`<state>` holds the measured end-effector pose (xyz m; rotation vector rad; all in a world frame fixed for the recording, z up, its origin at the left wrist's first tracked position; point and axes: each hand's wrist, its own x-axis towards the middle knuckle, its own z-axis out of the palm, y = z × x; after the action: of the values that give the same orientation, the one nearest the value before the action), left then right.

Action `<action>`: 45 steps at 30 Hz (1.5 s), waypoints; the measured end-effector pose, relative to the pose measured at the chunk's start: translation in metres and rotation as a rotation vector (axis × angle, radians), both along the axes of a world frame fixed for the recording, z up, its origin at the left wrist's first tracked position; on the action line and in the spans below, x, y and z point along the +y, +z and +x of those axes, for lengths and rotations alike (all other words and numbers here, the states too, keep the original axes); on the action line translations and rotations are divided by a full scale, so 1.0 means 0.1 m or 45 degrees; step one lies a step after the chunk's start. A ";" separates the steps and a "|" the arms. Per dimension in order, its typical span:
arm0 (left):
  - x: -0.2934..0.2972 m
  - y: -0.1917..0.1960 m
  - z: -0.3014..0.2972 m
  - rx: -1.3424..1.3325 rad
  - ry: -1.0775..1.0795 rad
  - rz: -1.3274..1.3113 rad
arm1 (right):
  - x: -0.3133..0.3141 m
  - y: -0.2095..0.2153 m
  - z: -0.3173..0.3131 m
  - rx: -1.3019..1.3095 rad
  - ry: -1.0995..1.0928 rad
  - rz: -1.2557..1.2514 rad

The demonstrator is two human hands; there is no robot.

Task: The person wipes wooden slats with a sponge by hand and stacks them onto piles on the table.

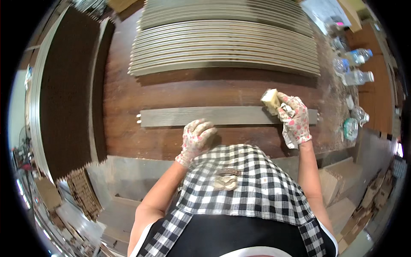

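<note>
A long, flat grey slat (205, 116) lies crosswise on the brown table, with small white pegs at its ends. My left hand (196, 139), in a white glove with pink dots, is at the slat's near edge, its fingers loosely bent and apart from any tool. Toward the slat's right end, my right hand (296, 118), gloved alike, grips a pale yellow sponge-like block (270, 101) between thumb and fingers. A crumpled white cloth (289, 139) hangs from the same hand. The block's underside is dark, and I cannot tell whether it touches the slat.
Stacked slats (227, 47) fill the table's far side. A tall stack with a dark face (68, 90) stands at the left. Several plastic bottles (358, 78) lie along the right edge, near a green-labelled one (350, 129). Cardboard boxes (342, 177) stand below at right.
</note>
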<state>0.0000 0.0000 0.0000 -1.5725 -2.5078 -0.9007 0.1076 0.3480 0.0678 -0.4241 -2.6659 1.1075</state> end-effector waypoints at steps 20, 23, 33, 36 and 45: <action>1.18 0.40 0.84 -0.098 -0.351 -0.226 | 0.23 1.03 0.16 -0.051 0.289 -0.117; 0.90 0.27 0.98 0.012 -0.233 -0.018 | 0.03 0.93 -0.05 -0.115 0.567 0.096; 0.32 0.31 1.26 -0.476 -0.228 -0.208 | -2.17 0.58 -1.17 -0.029 1.290 0.310; 0.24 0.24 1.30 -0.463 -0.188 -0.234 | -2.53 0.60 -1.36 -0.478 1.352 0.371; 0.29 0.33 1.29 -0.195 0.015 0.102 | -0.50 0.75 -0.36 -0.578 1.164 0.448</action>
<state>0.1294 0.0295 0.0335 -1.5185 -2.5404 -1.1464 0.0721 0.2978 0.1430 0.7792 -3.4712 0.7061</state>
